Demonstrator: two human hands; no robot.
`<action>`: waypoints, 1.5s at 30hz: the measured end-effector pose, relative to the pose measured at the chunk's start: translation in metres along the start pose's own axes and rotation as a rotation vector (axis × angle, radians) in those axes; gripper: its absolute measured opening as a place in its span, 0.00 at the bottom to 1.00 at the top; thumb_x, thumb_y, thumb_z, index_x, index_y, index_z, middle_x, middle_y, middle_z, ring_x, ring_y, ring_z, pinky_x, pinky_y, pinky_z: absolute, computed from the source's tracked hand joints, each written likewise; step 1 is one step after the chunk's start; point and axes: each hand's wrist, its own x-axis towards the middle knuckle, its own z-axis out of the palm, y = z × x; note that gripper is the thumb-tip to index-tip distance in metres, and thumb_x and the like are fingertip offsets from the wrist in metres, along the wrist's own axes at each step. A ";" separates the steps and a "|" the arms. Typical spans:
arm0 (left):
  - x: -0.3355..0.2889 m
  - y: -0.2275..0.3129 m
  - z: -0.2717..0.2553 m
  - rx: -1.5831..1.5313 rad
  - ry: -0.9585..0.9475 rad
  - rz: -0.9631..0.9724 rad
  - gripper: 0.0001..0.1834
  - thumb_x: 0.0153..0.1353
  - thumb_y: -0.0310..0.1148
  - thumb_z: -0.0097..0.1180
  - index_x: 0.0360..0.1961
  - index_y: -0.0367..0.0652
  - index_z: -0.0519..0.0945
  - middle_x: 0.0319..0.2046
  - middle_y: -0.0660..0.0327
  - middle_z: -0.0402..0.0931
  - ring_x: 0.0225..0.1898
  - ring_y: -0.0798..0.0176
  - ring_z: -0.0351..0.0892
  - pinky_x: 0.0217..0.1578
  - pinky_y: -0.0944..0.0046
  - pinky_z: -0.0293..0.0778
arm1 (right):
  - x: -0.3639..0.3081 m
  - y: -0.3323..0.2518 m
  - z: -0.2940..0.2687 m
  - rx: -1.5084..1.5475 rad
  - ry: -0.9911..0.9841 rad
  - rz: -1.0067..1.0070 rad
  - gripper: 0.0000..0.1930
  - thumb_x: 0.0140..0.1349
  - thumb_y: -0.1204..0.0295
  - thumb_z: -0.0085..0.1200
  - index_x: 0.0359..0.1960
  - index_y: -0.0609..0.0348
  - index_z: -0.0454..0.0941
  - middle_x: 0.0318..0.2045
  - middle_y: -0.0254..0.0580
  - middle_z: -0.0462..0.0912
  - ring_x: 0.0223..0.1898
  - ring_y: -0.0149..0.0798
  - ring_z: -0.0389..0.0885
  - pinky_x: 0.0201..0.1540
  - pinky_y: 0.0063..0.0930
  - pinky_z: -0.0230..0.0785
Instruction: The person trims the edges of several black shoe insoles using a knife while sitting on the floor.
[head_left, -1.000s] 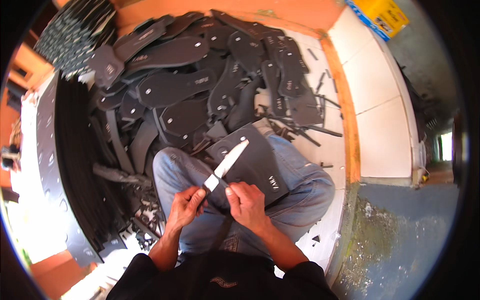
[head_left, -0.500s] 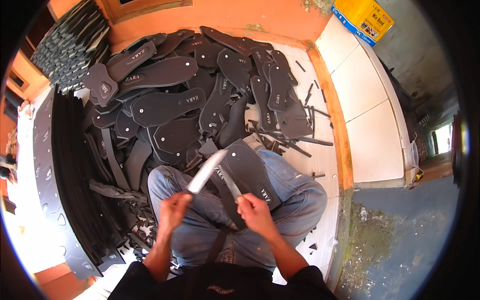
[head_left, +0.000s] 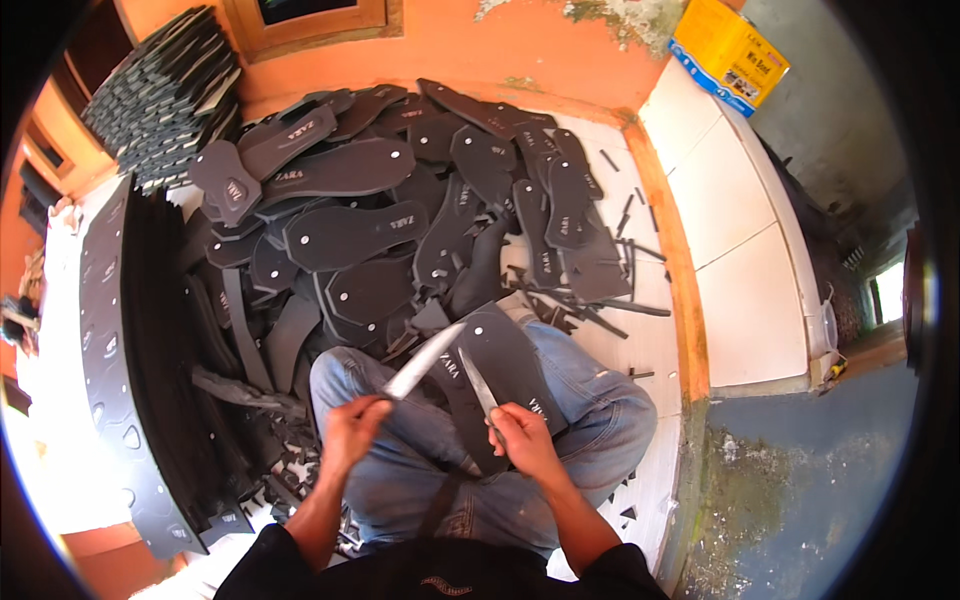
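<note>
My left hand (head_left: 355, 430) is closed round the handle of a knife (head_left: 425, 362), whose pale blade slants up to the right and is smeared by motion. In my right hand (head_left: 525, 438) is a second knife (head_left: 477, 383), its narrower blade slanting up to the left. The two blades come close near their tips; whether they touch I cannot tell. Under the knives, black foam sheet with sole shapes (head_left: 510, 365) lies across my lap, over my jeans (head_left: 595, 395). Both handles are mostly hidden by my fingers.
A heap of black sandal soles (head_left: 350, 222) lies ahead, with thin offcut strips (head_left: 600, 320) on the tiles. Tall black foam sheets (head_left: 150, 350) stand at left, beyond them a stack of soles (head_left: 165, 100). A yellow-and-blue box (head_left: 728, 55) sits on a white-tiled ledge (head_left: 735, 240).
The view has tilted slightly, so the scene sits lower and further right. The left blade lies a little flatter. Both hands keep their knives.
</note>
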 end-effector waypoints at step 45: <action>-0.029 -0.053 -0.074 0.182 0.624 -0.074 0.11 0.51 0.27 0.63 0.34 0.32 0.81 0.27 0.59 0.79 0.29 0.69 0.74 0.33 0.69 0.71 | 0.005 -0.003 0.002 0.204 -0.029 0.066 0.11 0.64 0.69 0.45 0.30 0.65 0.75 0.17 0.37 0.73 0.15 0.26 0.68 0.19 0.19 0.60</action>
